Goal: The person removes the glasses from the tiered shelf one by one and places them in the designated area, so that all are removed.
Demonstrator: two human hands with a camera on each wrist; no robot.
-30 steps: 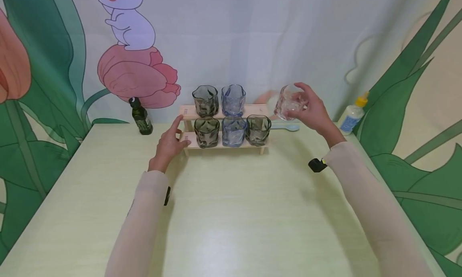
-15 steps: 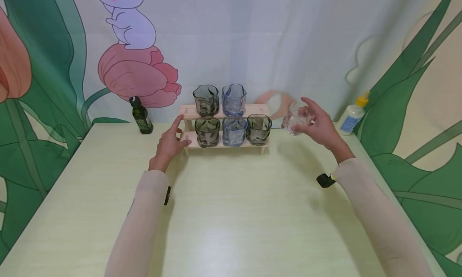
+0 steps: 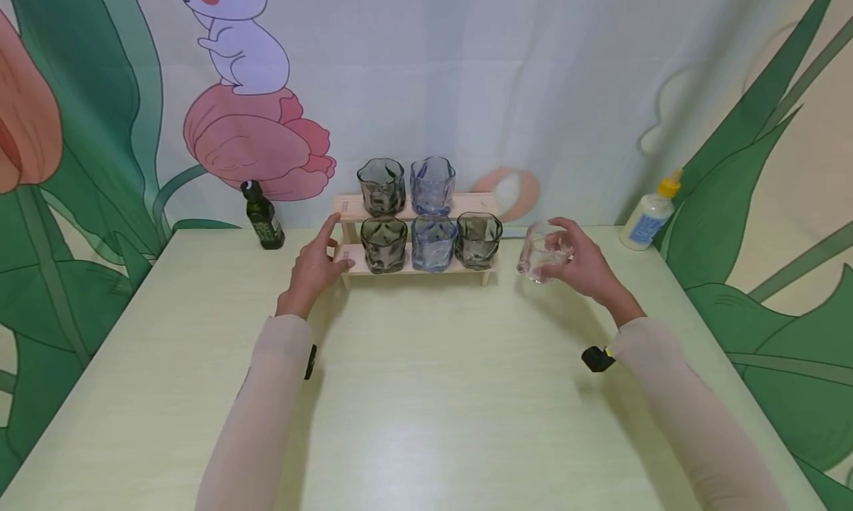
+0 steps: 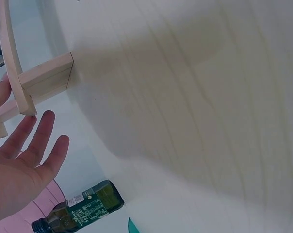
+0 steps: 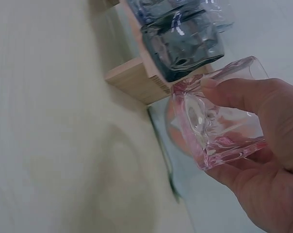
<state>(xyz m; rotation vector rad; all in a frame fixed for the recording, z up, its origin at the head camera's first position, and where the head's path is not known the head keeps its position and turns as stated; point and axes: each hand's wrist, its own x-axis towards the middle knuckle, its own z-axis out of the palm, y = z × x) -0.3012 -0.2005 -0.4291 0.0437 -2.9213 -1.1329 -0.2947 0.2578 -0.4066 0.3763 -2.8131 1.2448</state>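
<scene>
One clear glass (image 3: 543,250) upright, mouth up, right hand (image 3: 581,266) fingers curled round it.

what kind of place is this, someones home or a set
Probably a staged set, not a home: a printed cartoon backdrop hangs behind a plain table, with tumblers lined on a small wooden rack and the right hand holding a clear glass.

Six glasses in all: three grey ones (image 3: 381,186) (image 3: 383,243) (image 3: 477,239), two blue ones (image 3: 432,185) (image 3: 432,241) and one clear pinkish glass (image 3: 541,250). Five of them stand on one two-step wooden rack (image 3: 476,201), two on the upper step and three on the lower. There is one dark green bottle (image 3: 263,216), one white squeeze bottle with a yellow tip (image 3: 648,215), one tabletop (image 3: 426,392), and two hands: a left hand (image 3: 315,265) and a right hand (image 3: 583,263).
</scene>
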